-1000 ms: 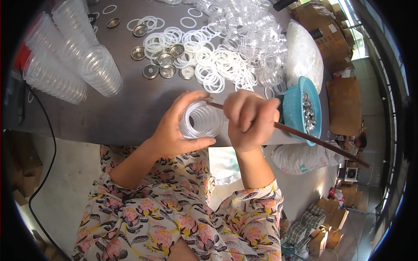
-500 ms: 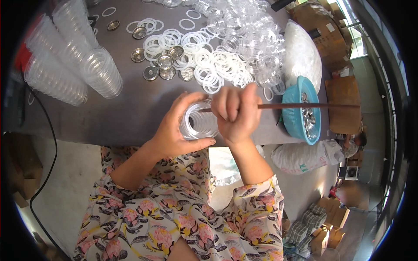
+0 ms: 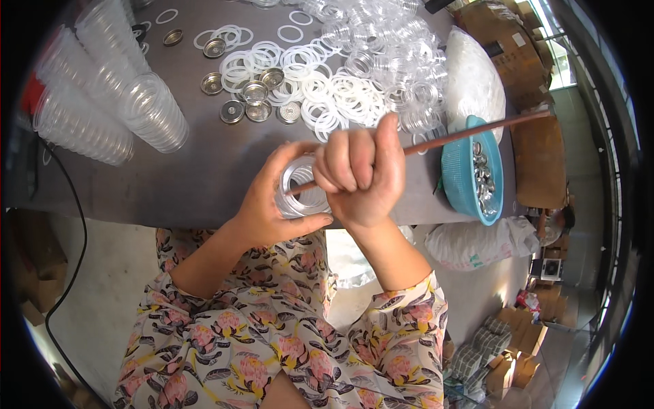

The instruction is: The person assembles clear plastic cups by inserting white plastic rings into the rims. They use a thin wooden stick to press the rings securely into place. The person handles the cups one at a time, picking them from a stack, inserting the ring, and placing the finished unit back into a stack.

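My left hand (image 3: pixel 262 198) curls around a stack of clear plastic rings (image 3: pixel 289 184), thumb along the lower side. Closed in a fist, my right hand (image 3: pixel 361 174) grips a thin brown stick (image 3: pixel 470 133). One end of the stick reaches into the stack's opening; the other points far to the right, tilted up. Beyond my hands lie a heap of white sealing rings (image 3: pixel 327 95) and several small metal lids (image 3: pixel 256 92). A pile of clear plastic rings (image 3: pixel 381 34) is spread behind them.
Stacked clear plastic cups (image 3: pixel 153 112) lean at the table's left. A blue basket (image 3: pixel 451 170) with small metal parts sits at the right edge, near a bulging white bag (image 3: pixel 470 82). A black cable (image 3: pixel 82 225) hangs at left. Cardboard boxes (image 3: pixel 501 48) stand beyond the table.
The stick has swung from nearly level to a slant, its outer end higher and its inner end lower in the opening. Both hands have shifted slightly left.
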The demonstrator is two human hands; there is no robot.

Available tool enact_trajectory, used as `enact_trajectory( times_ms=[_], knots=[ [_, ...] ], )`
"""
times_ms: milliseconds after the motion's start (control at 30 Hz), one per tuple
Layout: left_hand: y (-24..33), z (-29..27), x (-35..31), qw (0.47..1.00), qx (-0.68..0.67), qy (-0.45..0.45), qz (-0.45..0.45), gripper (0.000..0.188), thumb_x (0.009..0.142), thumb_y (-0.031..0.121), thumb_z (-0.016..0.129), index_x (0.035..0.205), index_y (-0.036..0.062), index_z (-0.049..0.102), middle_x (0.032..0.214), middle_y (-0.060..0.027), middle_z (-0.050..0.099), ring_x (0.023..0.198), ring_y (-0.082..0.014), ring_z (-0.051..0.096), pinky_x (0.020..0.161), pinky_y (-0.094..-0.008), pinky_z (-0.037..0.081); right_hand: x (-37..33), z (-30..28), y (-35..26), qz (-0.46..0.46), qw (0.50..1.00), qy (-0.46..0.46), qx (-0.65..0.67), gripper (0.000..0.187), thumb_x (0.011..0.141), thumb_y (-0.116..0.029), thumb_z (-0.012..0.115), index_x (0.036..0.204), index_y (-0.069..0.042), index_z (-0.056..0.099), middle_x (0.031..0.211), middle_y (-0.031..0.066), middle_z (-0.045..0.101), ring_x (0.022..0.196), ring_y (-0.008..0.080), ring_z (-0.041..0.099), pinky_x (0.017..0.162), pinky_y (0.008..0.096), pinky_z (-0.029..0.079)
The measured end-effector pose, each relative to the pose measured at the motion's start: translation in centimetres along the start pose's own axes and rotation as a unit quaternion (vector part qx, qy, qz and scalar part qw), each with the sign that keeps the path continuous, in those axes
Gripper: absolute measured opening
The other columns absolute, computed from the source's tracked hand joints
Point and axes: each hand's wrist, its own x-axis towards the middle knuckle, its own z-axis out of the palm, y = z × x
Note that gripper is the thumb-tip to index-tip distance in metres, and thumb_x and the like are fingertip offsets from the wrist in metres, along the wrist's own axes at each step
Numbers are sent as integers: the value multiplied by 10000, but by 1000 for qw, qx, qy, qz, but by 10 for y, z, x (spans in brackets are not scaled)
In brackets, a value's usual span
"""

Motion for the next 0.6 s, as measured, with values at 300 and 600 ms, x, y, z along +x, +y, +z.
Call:
enact_trajectory(
  times_ms=[300,600],
  knots=[
    [0,2,3,1000,-10,9,11,796,602,103,806,1265,-5,377,1172,-134,474,1102,-231,484,937,-342,383,-20,-17,-29,-82,977,0,-195,604,986,-373,246,432,-133,260,418,16,293,382,123,223,390,268,214],
    [2,1,-1,1000,-13,23,-13,773,618,87,783,1263,-24,372,1183,-126,488,1124,-194,471,950,-328,373,5,21,0,-49,990,38,-123,571,976,-369,310,456,-138,262,409,-14,252,361,105,205,354,261,174]
  ],
)
